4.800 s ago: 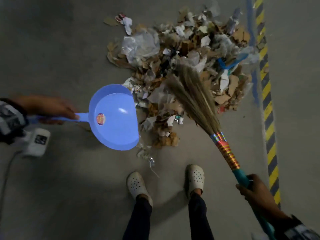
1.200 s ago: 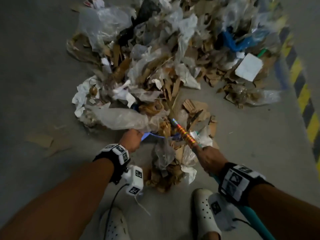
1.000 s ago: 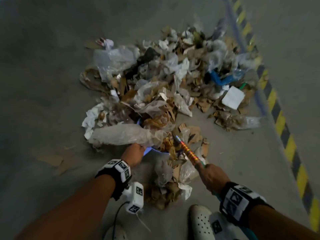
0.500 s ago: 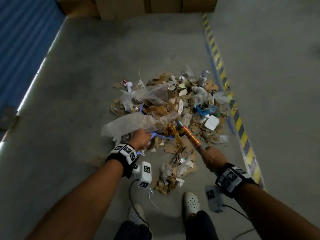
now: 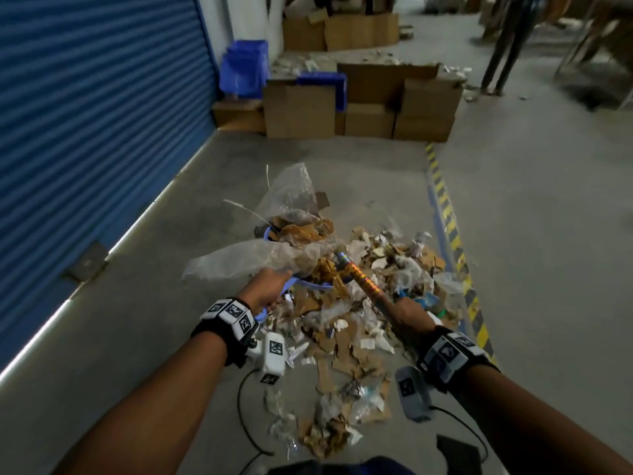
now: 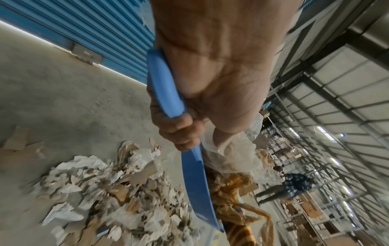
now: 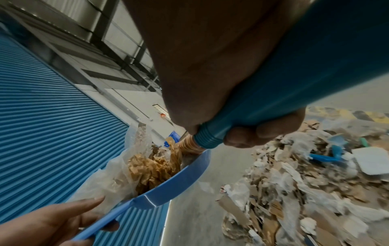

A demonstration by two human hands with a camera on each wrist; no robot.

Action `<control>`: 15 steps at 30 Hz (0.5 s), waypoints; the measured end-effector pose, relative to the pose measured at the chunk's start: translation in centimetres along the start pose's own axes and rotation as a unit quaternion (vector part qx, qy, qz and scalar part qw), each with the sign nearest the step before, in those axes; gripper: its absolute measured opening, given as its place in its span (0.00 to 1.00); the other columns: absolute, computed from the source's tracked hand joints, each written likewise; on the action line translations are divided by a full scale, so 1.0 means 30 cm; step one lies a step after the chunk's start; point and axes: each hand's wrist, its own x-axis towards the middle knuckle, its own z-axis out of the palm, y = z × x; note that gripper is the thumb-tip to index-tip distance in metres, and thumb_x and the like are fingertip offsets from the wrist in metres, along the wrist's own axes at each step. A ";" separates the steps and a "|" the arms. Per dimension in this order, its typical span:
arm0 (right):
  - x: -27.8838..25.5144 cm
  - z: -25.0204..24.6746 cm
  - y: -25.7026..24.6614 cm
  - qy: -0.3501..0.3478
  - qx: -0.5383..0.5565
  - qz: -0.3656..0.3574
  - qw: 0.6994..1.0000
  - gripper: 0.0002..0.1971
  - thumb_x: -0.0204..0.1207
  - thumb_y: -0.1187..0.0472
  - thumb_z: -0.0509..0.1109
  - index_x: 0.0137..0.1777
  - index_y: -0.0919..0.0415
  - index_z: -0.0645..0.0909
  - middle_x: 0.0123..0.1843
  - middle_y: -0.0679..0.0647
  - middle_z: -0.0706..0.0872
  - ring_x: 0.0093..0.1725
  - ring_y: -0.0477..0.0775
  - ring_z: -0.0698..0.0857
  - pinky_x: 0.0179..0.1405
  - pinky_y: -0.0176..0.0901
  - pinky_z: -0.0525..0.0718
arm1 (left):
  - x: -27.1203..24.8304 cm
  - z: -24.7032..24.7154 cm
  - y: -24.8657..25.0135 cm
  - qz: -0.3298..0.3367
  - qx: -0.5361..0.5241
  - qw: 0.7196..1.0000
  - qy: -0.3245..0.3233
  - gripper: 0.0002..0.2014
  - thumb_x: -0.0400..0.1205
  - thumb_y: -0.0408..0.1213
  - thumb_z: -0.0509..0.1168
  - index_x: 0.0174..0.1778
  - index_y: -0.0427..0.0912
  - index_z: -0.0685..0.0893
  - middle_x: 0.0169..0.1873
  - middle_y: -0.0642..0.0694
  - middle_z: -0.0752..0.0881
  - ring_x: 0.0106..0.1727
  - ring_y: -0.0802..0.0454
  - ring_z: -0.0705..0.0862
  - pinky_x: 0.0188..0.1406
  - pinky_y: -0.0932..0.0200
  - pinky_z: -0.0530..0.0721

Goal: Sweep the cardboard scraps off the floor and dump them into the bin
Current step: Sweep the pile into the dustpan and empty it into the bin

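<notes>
My left hand (image 5: 270, 286) grips the handle of a blue dustpan (image 5: 266, 234), raised above the floor. The pan is heaped with clear plastic film and brown cardboard scraps (image 5: 301, 234). My right hand (image 5: 407, 310) grips the broom (image 5: 359, 279) by its teal handle, just behind the shiny striped wrap. The broom's head lies buried in the pan's load. In the left wrist view my fingers (image 6: 181, 131) curl round the dustpan handle (image 6: 164, 89). The right wrist view shows the broom handle (image 7: 294, 83) over the dustpan rim (image 7: 179, 179). A scrap pile (image 5: 352, 344) covers the floor below.
A blue roller shutter (image 5: 85, 132) runs along the left. Cardboard boxes (image 5: 370, 108) and blue crates (image 5: 243, 66) stand at the back. A yellow-black floor stripe (image 5: 448, 228) borders the pile on the right. A person (image 5: 507, 46) stands far back right.
The loaded dustpan has come up off the floor with the broom still pressed on its load. My view has lifted from the pile to the room ahead.
</notes>
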 end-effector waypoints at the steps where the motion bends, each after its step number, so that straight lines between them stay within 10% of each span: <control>1: 0.009 -0.013 -0.014 0.000 -0.012 -0.016 1.000 0.29 0.82 0.35 0.53 0.29 0.57 0.69 0.27 0.52 0.75 0.25 0.51 0.74 0.28 0.40 0.71 | -0.011 -0.011 0.011 -0.003 -0.012 1.000 0.011 0.16 0.85 0.53 0.57 0.61 0.46 0.75 0.29 0.41 0.70 0.21 0.50 0.65 0.19 0.63 0.61; 15: 0.010 0.095 -0.456 -0.070 -0.038 -0.168 0.983 0.21 0.82 0.37 0.55 0.32 0.47 0.69 0.37 0.51 0.77 0.33 0.46 0.74 0.34 0.37 0.72 | -0.276 -0.411 -0.061 -0.033 -0.103 0.975 0.192 0.28 0.85 0.62 0.49 0.71 0.47 0.73 0.24 0.45 0.68 0.20 0.54 0.67 0.16 0.66 0.62</control>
